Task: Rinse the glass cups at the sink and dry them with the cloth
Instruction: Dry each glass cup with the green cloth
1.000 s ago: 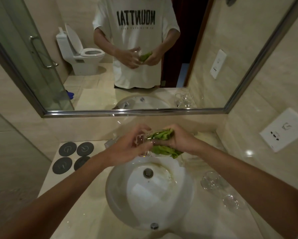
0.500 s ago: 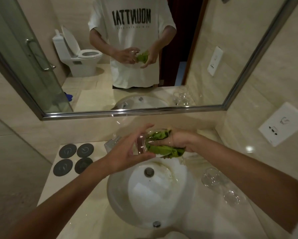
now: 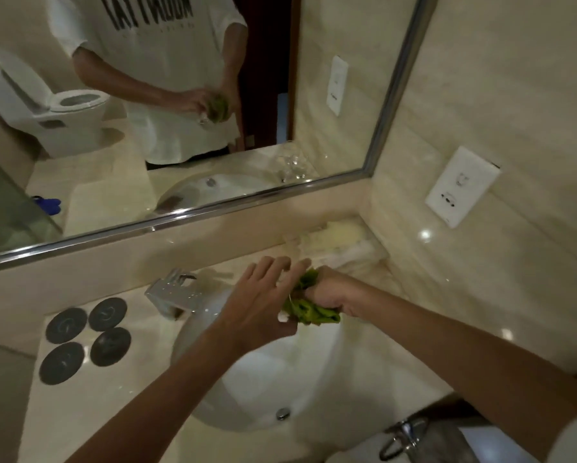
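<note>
Head view: hands meet above the white oval ceramic sink basin (image 3: 213,342), set in a pale marble counter (image 3: 120,389).
Left hand: left hand (image 3: 260,305) over the basin's rear rim, fingers spread and curved round a clear glass cup (image 3: 289,297); only a thin rim and faint glints of the cup show, so the exact hold is hard to tell.
Right hand: right hand (image 3: 330,294) just beside the left, clenched tightly on a crumpled green cloth (image 3: 309,309).
Cloth: bunched between the two hands, touching both, above the basin's rear right.
Faucet: chrome square-bodied faucet (image 3: 173,295) at the basin's rear left edge.
Coasters: four dark round coasters (image 3: 85,339) in a square group on the counter, left of the basin.
Mirror: silver-framed wall mirror (image 3: 180,222) behind the basin, reflecting the person's white printed shirt and both hands.
Towels: pale folded towels (image 3: 344,242) in the corner behind and right of the basin.
Outlet: white wall socket plate (image 3: 461,187) on the wall right of the basin.
</note>
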The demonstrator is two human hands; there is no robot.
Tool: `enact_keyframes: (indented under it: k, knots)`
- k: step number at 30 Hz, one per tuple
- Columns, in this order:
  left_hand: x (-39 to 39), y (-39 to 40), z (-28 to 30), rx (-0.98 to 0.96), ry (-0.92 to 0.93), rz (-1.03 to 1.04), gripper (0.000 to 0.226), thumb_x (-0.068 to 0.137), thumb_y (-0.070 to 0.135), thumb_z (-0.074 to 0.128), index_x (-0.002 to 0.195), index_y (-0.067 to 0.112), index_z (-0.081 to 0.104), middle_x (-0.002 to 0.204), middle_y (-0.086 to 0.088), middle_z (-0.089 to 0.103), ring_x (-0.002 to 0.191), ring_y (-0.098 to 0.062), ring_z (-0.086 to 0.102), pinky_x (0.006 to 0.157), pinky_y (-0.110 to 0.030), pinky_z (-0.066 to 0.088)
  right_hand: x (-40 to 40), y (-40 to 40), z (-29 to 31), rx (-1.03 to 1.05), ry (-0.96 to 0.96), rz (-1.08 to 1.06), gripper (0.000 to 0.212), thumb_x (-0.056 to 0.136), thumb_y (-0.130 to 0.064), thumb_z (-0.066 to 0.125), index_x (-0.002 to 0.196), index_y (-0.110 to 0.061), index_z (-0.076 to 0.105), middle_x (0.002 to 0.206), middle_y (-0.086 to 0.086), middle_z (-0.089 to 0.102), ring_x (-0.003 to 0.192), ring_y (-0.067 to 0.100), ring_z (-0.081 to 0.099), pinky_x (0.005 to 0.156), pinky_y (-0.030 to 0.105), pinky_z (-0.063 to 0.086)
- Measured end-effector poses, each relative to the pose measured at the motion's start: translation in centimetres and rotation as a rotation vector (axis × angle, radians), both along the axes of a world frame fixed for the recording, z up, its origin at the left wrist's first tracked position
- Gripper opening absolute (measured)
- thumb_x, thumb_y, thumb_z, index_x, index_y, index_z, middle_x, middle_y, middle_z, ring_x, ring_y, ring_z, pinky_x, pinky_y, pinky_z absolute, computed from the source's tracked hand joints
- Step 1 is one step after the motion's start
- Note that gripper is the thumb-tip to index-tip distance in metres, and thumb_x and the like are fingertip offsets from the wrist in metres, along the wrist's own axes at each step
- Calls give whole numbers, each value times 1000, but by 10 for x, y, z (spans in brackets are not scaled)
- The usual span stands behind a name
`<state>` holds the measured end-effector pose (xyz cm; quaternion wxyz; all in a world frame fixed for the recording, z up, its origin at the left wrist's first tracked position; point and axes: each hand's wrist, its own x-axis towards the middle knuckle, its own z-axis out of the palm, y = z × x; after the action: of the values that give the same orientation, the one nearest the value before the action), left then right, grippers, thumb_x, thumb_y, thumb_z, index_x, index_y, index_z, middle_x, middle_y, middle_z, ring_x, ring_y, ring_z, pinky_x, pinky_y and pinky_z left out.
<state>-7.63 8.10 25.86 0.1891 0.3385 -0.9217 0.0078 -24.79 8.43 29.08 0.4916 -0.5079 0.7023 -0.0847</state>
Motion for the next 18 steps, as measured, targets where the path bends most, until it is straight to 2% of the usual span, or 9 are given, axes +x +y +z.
enact_keyframes:
  k: [3, 6, 8, 10, 12, 15, 18]
  knots:
    - [-26, 6, -17, 193, 6, -36, 106, 57, 42, 78, 148, 16, 29, 132, -8, 52, 112, -28, 47, 88, -39, 53, -23, 19, -10, 49, -37, -80, 21, 96, -28, 60, 104, -11, 69, 86, 5, 72, 68, 12, 69, 54, 20, 54]
    - [-51, 15, -37, 406, 30, -57, 109, 63, 42, 80, 152, 20, 23, 144, -3, 40, 122, -24, 37, 91, -38, 50, -47, 39, -26, 93, -81, -149, 31, 91, -46, 63, 103, -19, 72, 95, 4, 76, 85, 16, 73, 77, 32, 62]
    - [-68, 21, -51, 493, 77, -72, 106, 65, 49, 81, 151, 21, 25, 144, 0, 37, 121, -21, 36, 88, -37, 50, -64, 52, -35, 123, -123, -194, 37, 89, -55, 64, 106, -24, 73, 98, 1, 76, 90, 16, 73, 81, 33, 61]
    - [-86, 25, -69, 565, 124, -96, 100, 63, 52, 82, 145, 19, 34, 137, 0, 42, 114, -21, 42, 86, -36, 50, -83, 64, -40, 123, -142, -251, 37, 89, -55, 64, 111, -27, 72, 103, -1, 75, 93, 15, 72, 77, 30, 60]
    - [-103, 27, -89, 636, 147, -105, 93, 62, 45, 84, 139, 17, 41, 132, 0, 45, 109, -21, 44, 89, -38, 48, -105, 75, -45, 84, -99, -313, 38, 87, -55, 67, 112, -28, 72, 107, -2, 74, 96, 14, 70, 80, 29, 59]
    - [-130, 30, -115, 705, 113, -110, 85, 65, 37, 83, 139, 20, 43, 135, 2, 44, 114, -23, 43, 93, -38, 46, -139, 89, -52, 7, -20, -372, 29, 88, -42, 71, 110, -23, 74, 106, 0, 74, 97, 14, 69, 92, 32, 56]
    - [-154, 33, -140, 745, 74, -136, 82, 69, 34, 82, 140, 23, 41, 141, 6, 40, 118, -22, 40, 94, -30, 44, -166, 102, -57, -26, 3, -455, 20, 89, -32, 71, 106, -22, 72, 105, 0, 73, 99, 14, 68, 94, 32, 54]
